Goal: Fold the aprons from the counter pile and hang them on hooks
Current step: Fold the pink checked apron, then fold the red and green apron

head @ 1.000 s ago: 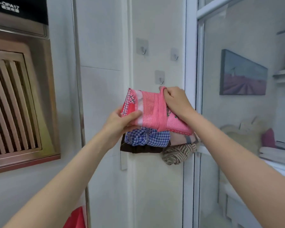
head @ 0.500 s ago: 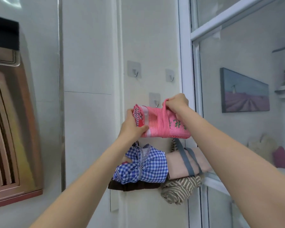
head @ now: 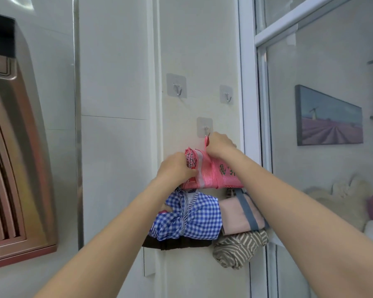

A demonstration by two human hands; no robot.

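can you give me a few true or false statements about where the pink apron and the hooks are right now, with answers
1. The right hand pinches the strap of the pink apron just below the lower hook. True.
2. The left hand hangs free. False: it grips the pink bundle's left end.
3. Both upper hooks carry aprons. False: both are bare.
4. A blue checked apron hangs below the pink one. True.
5. The striped bundle sits above the pink apron. False: it is lowest.
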